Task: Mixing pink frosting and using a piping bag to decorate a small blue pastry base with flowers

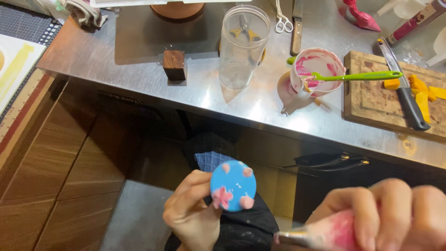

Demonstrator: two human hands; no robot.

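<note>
Blue round disc [233,185] with pink piped flowers, held below the tabletop's [139,69] near edge; left hand [193,214] grip pinching its lower rim. Pink-filled piping bag [325,232] with metal tip, right hand [390,214] grip closed around it, just beside. Clear plastic jar [242,46] mid-tabletop; pink-smeared cup [316,72] with green spoon [357,75] beside wooden cutting board [376,100], right edge.
</note>
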